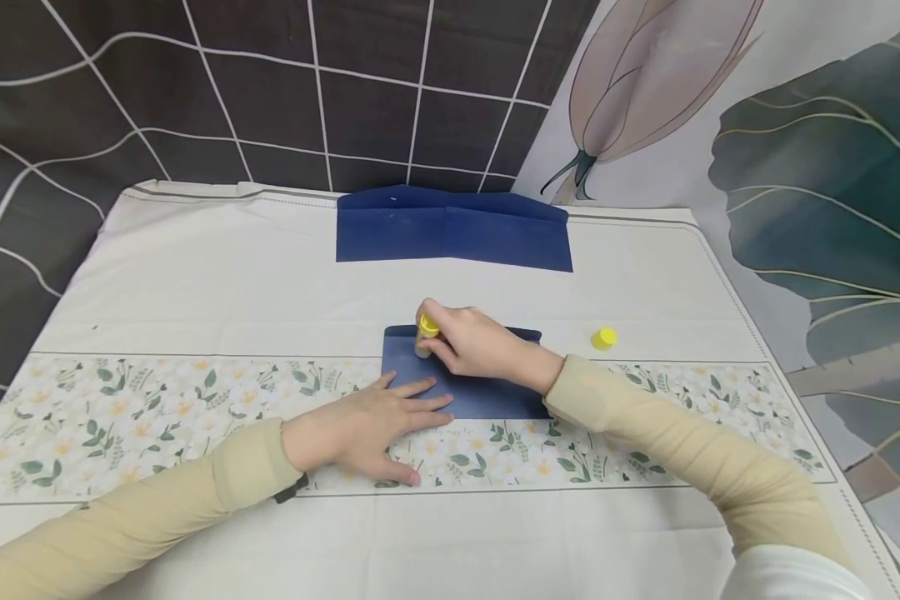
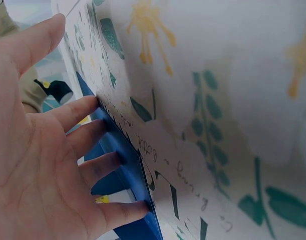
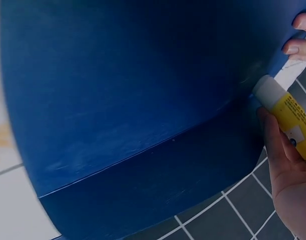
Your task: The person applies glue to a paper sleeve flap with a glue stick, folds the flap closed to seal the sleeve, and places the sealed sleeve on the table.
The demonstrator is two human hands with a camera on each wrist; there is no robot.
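Observation:
A small blue paper envelope (image 1: 495, 398) lies on the table with its flap side at the back. My right hand (image 1: 474, 340) grips a yellow glue stick (image 1: 423, 342) upright over the envelope's left part. In the right wrist view, the white tip of the glue stick (image 3: 271, 91) meets the blue paper near the flap's crease. My left hand (image 1: 378, 421) lies with fingers spread, its fingertips on the envelope's lower left edge. The left wrist view shows these straight fingers (image 2: 110, 167) along the paper's edge.
A yellow cap (image 1: 603, 338) stands to the right of the envelope. Another, larger dark blue paper piece (image 1: 450, 235) with a folded flap lies at the table's back edge. The cream tablecloth (image 1: 195, 275) carries a floral band, and a dark gridded curtain (image 1: 270, 100) hangs behind.

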